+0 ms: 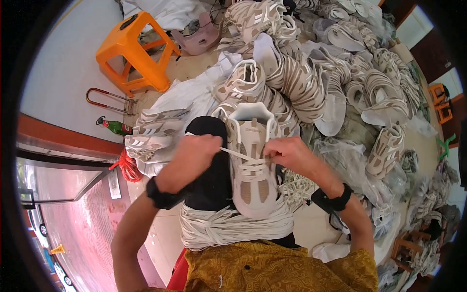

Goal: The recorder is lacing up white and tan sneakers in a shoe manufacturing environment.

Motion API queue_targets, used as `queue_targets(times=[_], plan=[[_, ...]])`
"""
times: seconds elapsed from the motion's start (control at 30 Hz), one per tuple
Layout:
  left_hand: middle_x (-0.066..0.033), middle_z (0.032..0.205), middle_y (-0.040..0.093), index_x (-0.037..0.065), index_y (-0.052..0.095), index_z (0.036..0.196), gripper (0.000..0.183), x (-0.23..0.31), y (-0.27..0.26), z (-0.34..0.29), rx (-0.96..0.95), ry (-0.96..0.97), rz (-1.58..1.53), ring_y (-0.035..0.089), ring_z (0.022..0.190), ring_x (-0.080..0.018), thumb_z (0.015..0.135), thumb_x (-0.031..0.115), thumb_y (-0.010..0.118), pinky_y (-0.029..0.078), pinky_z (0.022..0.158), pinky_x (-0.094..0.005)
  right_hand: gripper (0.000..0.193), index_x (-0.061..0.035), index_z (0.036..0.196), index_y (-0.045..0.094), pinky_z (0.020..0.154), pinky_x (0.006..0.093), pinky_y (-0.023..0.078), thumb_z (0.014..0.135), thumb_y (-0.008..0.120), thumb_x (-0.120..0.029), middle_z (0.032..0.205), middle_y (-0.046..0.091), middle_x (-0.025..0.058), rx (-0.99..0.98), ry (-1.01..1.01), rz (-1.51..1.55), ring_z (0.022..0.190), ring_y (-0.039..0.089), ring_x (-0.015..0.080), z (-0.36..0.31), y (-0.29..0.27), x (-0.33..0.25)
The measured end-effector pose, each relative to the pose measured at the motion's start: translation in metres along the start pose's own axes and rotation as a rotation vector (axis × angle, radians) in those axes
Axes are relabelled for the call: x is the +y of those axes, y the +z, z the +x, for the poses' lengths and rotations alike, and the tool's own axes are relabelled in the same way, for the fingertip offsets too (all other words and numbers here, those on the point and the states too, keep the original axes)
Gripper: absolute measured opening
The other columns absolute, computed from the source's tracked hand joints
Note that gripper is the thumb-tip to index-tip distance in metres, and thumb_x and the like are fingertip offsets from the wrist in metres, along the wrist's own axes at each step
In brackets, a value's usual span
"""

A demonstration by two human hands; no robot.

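A beige and white sneaker [254, 199] rests on my lap, toe toward me, its tongue standing up. A pale flat shoelace [237, 154] crosses its upper eyelets, with rows laced below. On the sneaker's left, my left hand [197, 153] is closed on the lace, which runs taut from the fingers to the shoe. My right hand [288, 153] pinches the lace close to the right eyelet edge. A thick bundle of off-white laces [233, 228] lies across my thighs, just below the toe. Black cloth [209, 182] covers my leg beside the shoe.
Stacked sneaker uppers [304, 90] heap up ahead and to the right, some among clear plastic bags. More uppers [158, 134] lie at the left. An orange stool [134, 53], a green bottle [116, 127] and red string [129, 168] stand or lie near the left wall.
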State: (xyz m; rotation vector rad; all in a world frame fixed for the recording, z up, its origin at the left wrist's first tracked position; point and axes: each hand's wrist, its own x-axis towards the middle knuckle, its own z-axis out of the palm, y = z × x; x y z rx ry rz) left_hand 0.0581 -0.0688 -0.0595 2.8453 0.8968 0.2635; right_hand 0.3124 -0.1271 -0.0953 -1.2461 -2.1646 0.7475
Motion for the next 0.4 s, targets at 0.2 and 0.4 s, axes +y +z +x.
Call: queue_targets(times=[0.2,0.4], plan=[[-0.0090,0.063,0.047,0.006,0.050,0.073,0.005,0.004,-0.007,-0.010,0.057,-0.094,0.007,0.052,0.061,-0.0268,0.069,0.006,0.053,0.042,0.051,-0.0353,0.024,-0.0038,0.083,0.058,0.054,0.0215,0.042,0.060,0.063,0.000,0.063,0.055,0.0020,0.304,0.327,0.623,0.058,0.050,0.0063,-0.035,0.025,0.029],[-0.0096,0.076,0.047,0.007,0.052,0.084,0.019,0.022,-0.001,0.000,0.080,0.008,0.216,0.052,0.071,-0.0240,0.065,0.003,0.052,0.043,0.055,-0.0319,0.030,-0.0039,0.091,0.060,0.057,0.0330,0.046,0.061,0.061,-0.007,0.074,0.064,0.0082,0.076,0.597,0.310,0.062,0.060,0.0238,-0.046,0.059,0.049]])
